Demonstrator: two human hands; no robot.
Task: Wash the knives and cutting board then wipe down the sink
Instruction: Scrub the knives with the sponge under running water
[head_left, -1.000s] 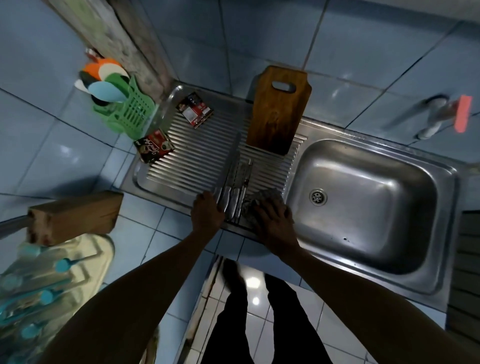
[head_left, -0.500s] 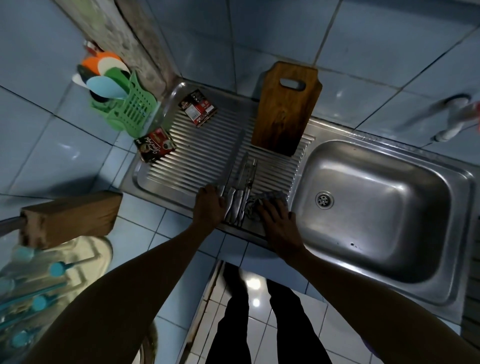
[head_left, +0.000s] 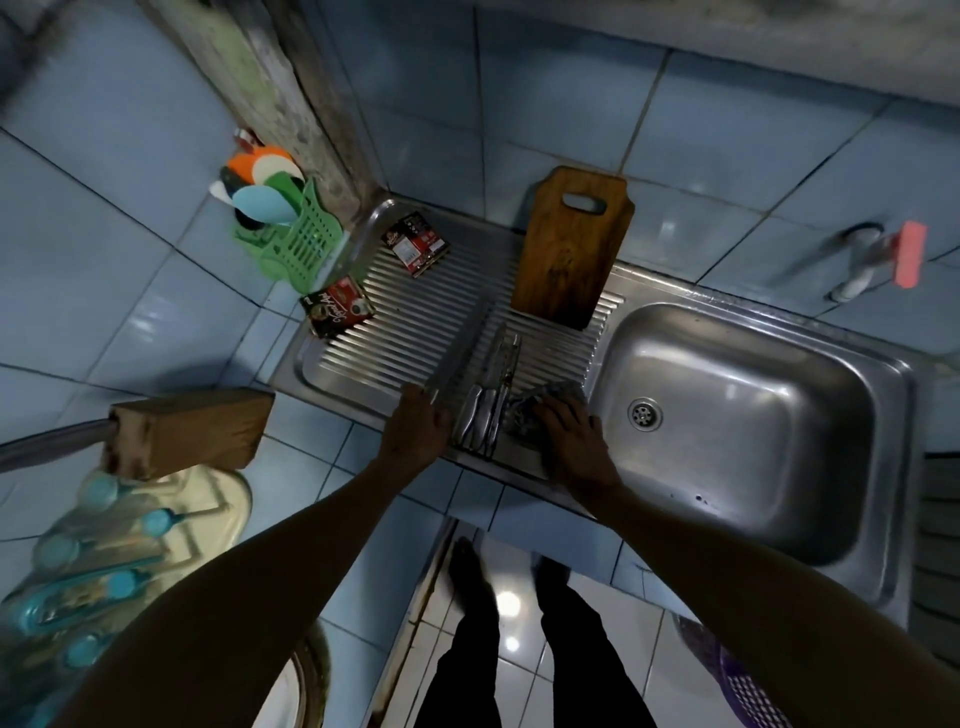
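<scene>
here, steel knives (head_left: 485, 410) lie bunched on the drainboard (head_left: 415, 322); left hand (head_left: 418, 428) grips one knife, right hand (head_left: 569, 431) presses a cloth (head_left: 527, 410).

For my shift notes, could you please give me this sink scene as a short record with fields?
left hand: holds the handle of a long knife on the drainboard
right hand: rests on a grey cloth
other knives: lying between the hands
cutting board: upright against the tiled wall
basin: no dishes inside
sachets: two, on the drainboard
</scene>
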